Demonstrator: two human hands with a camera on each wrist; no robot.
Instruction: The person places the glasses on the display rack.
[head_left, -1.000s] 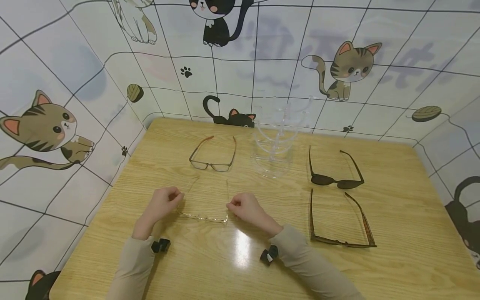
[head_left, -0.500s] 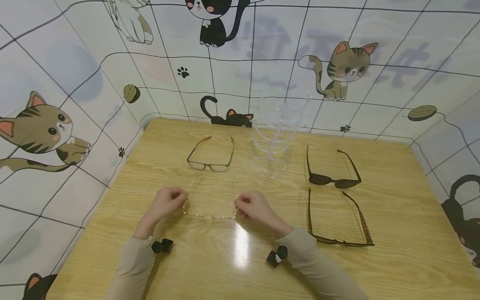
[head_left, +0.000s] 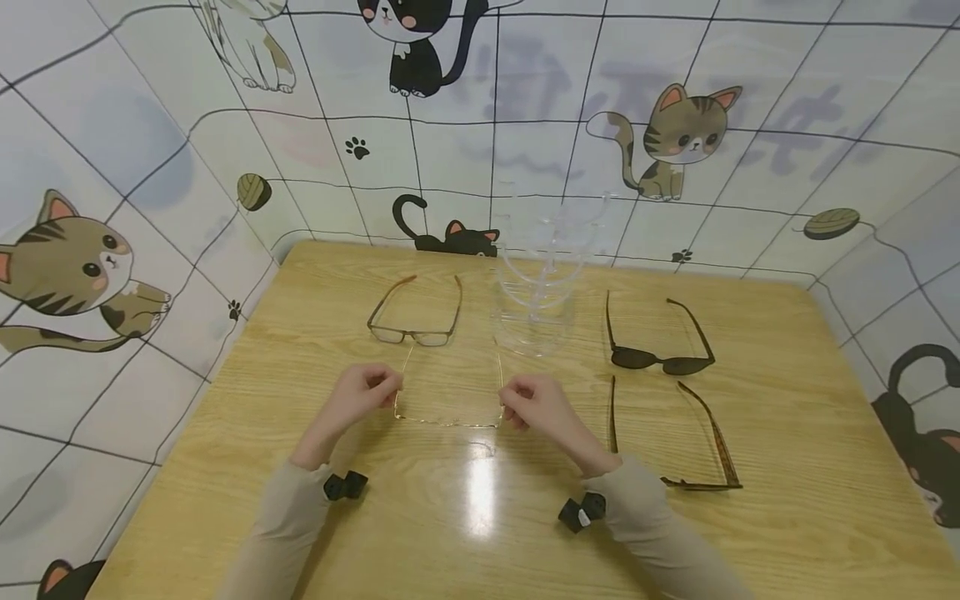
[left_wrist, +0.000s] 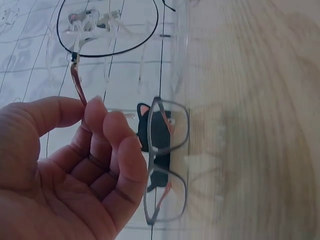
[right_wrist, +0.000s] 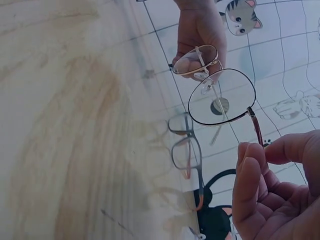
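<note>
Thin wire-rimmed glasses [head_left: 448,423] are held between both hands, their temples pointing toward the back of the table. My left hand [head_left: 363,392] pinches one temple near its hinge; the left wrist view shows thumb and index finger meeting on the temple [left_wrist: 77,82]. On the other side, my right hand [head_left: 542,404] pinches the second temple [right_wrist: 256,127] in the same way. A dark round rim [right_wrist: 222,122] shows in the right wrist view, with the left hand [right_wrist: 200,35] beyond it. The frame appears raised over the table.
Grey-rimmed glasses [head_left: 411,337] lie just behind the held pair. A clear plastic display stand [head_left: 534,312] stands at the back middle. To the right lie dark sunglasses [head_left: 633,358] and brown glasses [head_left: 723,450], the latter partly covered by the right sleeve. Cat-patterned walls [head_left: 450,158] enclose the table.
Both hands have moved right and slightly farther back with the wire-rimmed glasses between them. The other glasses and the stand keep their places on the table; the head view has shifted slightly.
</note>
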